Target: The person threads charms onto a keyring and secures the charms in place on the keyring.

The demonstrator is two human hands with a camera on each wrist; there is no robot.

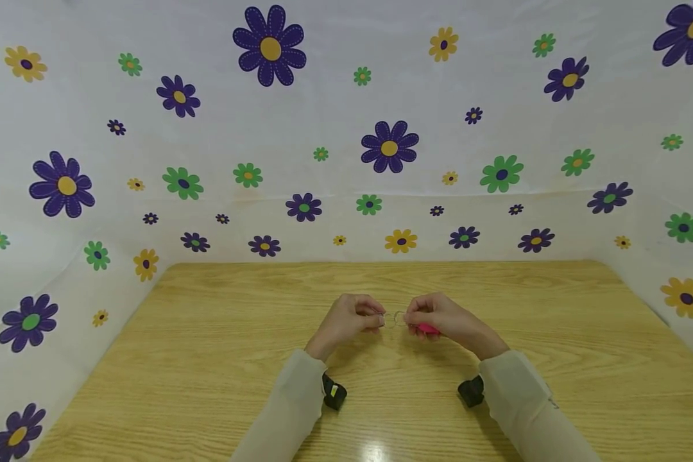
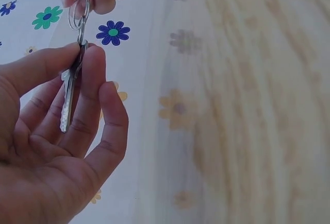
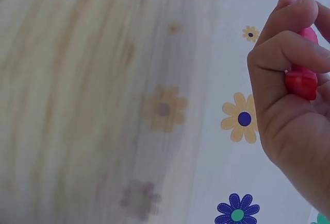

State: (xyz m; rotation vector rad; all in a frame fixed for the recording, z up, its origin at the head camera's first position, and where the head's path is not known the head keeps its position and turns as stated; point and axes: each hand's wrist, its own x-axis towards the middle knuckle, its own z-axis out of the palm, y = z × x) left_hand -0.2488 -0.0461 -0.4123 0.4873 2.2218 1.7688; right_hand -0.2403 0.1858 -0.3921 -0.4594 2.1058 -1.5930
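Note:
My left hand (image 1: 351, 319) pinches a silver key (image 2: 67, 103) by its head between thumb and fingers. In the left wrist view the key's toothed blade points down past the fingers. A thin metal key ring (image 2: 69, 19) spans the small gap between both hands, linked to the key's head. My right hand (image 1: 446, 319) curls around a pinkish-red key chain charm (image 3: 302, 80) and grips the short chain end by the ring. Much of the charm is hidden by the fingers. Both hands are close together above the middle of the table.
A wood-grain table (image 1: 237, 398) lies under the hands. White cloth (image 1: 323, 96) printed with purple, green and yellow flowers surrounds its back and sides. Below the sleeves show a black wrist device (image 1: 335, 393) on the left and another black device (image 1: 470, 391) on the right.

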